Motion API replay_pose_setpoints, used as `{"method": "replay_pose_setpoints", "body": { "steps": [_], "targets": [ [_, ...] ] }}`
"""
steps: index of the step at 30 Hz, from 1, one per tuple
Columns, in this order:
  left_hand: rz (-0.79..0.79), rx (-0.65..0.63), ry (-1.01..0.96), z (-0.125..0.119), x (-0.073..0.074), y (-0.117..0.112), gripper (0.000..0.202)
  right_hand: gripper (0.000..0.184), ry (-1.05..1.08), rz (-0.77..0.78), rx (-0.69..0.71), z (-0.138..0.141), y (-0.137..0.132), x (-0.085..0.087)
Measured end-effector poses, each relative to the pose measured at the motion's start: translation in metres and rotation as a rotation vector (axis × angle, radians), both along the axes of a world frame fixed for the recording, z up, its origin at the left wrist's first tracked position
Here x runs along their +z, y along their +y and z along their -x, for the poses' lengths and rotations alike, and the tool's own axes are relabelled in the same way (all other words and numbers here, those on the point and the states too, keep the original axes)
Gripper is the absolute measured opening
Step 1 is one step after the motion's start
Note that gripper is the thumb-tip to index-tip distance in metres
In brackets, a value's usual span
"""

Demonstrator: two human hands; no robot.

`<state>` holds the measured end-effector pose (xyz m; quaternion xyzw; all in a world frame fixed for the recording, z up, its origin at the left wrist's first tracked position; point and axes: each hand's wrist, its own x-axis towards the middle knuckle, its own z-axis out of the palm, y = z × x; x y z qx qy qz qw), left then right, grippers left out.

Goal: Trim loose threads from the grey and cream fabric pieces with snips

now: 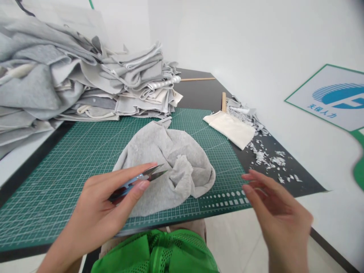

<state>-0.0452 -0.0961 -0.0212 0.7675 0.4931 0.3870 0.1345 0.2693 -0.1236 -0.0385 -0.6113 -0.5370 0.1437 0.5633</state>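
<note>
My left hand (105, 208) is wrapped round a pair of blue-handled thread snips (139, 179). Their two pointed blades are spread a little and point right, above a crumpled piece of grey knit fabric (153, 151). That fabric lies bunched on the green cutting mat (85, 151), with a puckered end folded up near its middle. Over the mat's right front corner hovers my right hand (275, 208), apart from the fabric. Its fingers are half curled, a small gap shows between thumb and forefinger, and I see nothing in it.
Tall stacks of folded grey and cream fabric (136, 83) stand at the back left. A cream cloth piece (231, 129) lies at the mat's right edge, beside a wooden strip (224, 101) and scattered grey scraps (264, 155). A white wall (256, 45) bounds the right side.
</note>
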Motion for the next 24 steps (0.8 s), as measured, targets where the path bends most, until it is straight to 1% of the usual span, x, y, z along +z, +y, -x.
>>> {"method": "replay_pose_setpoints", "body": {
  "steps": [1, 2, 4, 5, 7, 10, 12, 14, 15, 18, 20, 21, 22, 23, 24],
  "targets": [
    [0.011, -0.002, 0.002, -0.001, 0.0, 0.0, 0.029, 0.031, 0.068, 0.066, 0.086, 0.013, -0.004, -0.003],
    [0.021, -0.011, 0.007, -0.001, 0.001, 0.0, 0.029, 0.027, 0.131, 0.132, 0.16, 0.025, -0.007, -0.005],
    [0.036, -0.039, 0.02, -0.004, 0.002, 0.0, 0.029, 0.017, 0.237, 0.264, 0.255, 0.047, -0.011, -0.01],
    [0.043, -0.054, 0.028, -0.005, 0.002, 0.0, 0.029, 0.015, 0.273, 0.319, 0.285, 0.057, -0.012, -0.011],
    [0.06, -0.076, 0.034, -0.007, 0.002, 0.0, 0.028, 0.018, 0.32, 0.413, 0.341, 0.074, -0.013, -0.013],
    [0.126, -0.087, 0.0, -0.009, -0.002, -0.002, 0.028, 0.017, 0.315, 0.491, 0.406, 0.093, -0.012, -0.013],
    [0.179, -0.086, -0.048, -0.011, -0.008, -0.005, 0.027, 0.022, 0.284, 0.477, 0.413, 0.103, -0.011, -0.013],
    [0.255, -0.101, -0.136, -0.014, -0.013, -0.007, 0.026, 0.029, 0.285, 0.401, 0.415, 0.11, -0.009, -0.015],
    [0.317, -0.133, -0.208, -0.017, -0.015, -0.007, 0.027, 0.029, 0.306, 0.351, 0.421, 0.112, -0.009, -0.015],
    [0.568, -0.234, -0.545, -0.027, -0.014, -0.007, 0.035, 0.021, 0.405, 0.2, 0.438, 0.117, -0.006, -0.016],
    [0.67, -0.26, -0.771, -0.033, -0.009, -0.004, 0.04, 0.016, 0.453, 0.141, 0.449, 0.118, -0.003, -0.013],
    [0.701, -0.26, -0.846, -0.035, -0.006, -0.003, 0.04, 0.016, 0.468, 0.14, 0.454, 0.117, -0.001, -0.011],
    [0.721, -0.26, -0.88, -0.036, -0.003, -0.001, 0.04, 0.018, 0.479, 0.16, 0.46, 0.116, 0.002, -0.008],
    [0.724, -0.259, -0.871, -0.037, -0.001, 0.0, 0.038, 0.022, 0.494, 0.194, 0.469, 0.115, 0.005, -0.006],
    [0.714, -0.246, -0.818, -0.037, 0.001, 0.001, 0.037, 0.027, 0.515, 0.235, 0.484, 0.114, 0.008, -0.003]
  ]
}}
